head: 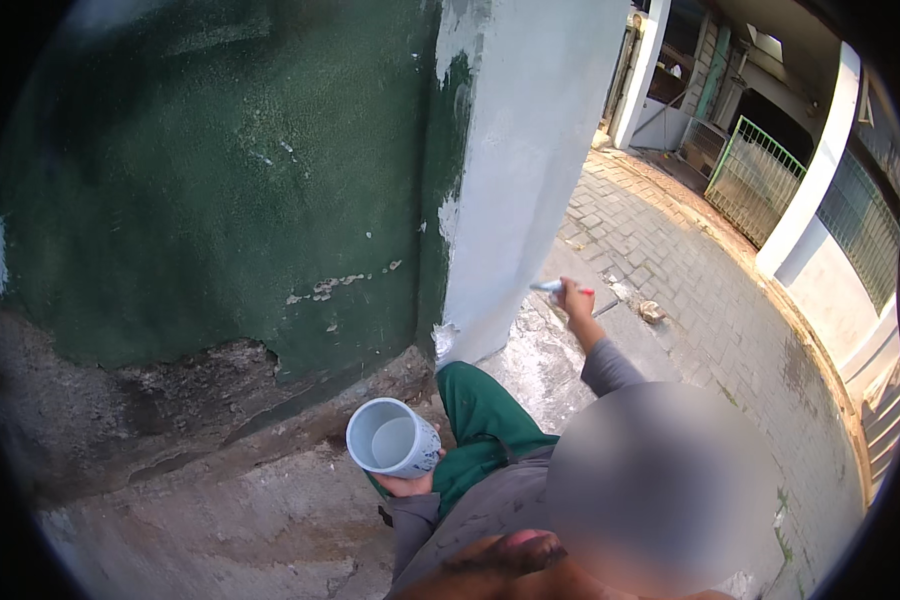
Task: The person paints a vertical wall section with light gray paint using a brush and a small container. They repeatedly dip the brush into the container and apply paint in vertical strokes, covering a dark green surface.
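Observation:
My left hand (409, 482) cups a pale blue plastic pail (427, 450) from below and behind, its outer side splotched with dark marks. Pale paint (394, 441) shows inside it. On the far side, my right hand (576, 300) grips a paintbrush (546, 286) with a red handle end. The brush's pale head points left, at the right edge of a light blue painted pillar (525, 165); whether it touches is unclear. Left of the pillar, a dark green wall (217, 225) has peeling patches and exposed render low down.
My bent knee in green trousers (472, 405) is close to the pillar's foot. A rough concrete ledge (270, 517) runs below the green wall. Right of the pillar lie a stone (651, 312) and a paved lane (690, 292). Beyond it stands a green-framed gate (756, 180).

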Available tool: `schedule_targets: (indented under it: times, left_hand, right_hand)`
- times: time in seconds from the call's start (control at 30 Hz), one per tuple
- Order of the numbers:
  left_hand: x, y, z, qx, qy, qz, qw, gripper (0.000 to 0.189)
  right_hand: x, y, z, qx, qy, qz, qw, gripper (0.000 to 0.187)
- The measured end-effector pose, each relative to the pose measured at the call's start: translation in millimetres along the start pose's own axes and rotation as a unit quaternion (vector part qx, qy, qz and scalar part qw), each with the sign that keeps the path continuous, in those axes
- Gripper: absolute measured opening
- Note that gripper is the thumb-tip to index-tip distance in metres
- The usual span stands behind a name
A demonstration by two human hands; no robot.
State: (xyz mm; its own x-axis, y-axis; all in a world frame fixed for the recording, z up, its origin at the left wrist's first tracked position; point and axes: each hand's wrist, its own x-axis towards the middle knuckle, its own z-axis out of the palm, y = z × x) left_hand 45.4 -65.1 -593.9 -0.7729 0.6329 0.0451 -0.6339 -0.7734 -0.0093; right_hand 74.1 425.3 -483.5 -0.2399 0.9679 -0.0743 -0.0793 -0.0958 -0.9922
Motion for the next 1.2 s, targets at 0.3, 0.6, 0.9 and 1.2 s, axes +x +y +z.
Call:
schedule_targets:
  times: [0.3, 0.6, 0.9, 1.2]
  left_hand:
    - [7.8, 0.1, 0.1, -0.007, -0.045, 0.007, 0.999, 0.094]
    - [16.3, -6.0, -5.1, -0.087, -0.01, -0.025, 0.996, 0.092]
    - [22.3, 16.9, 17.9, -0.049, 0.001, -0.071, 0.996, 0.102]
    - [19.4, 22.3, 24.8, -0.019, -0.016, -0.061, 0.998, 0.098]
  right_hand:
    - [8.4, -397.7, 51.8, 0.245, -0.182, -0.389, 0.869, 0.031]
    - [-1.1, -40.3, 71.7, 0.246, 0.043, -0.216, 0.944, 0.029]
    - [-92.7, -14.3, -4.6, 0.166, -0.057, -0.177, 0.969, 0.026]
    - [-76.0, -286.0, 44.9, 0.339, -0.095, -0.264, 0.898, 0.037]
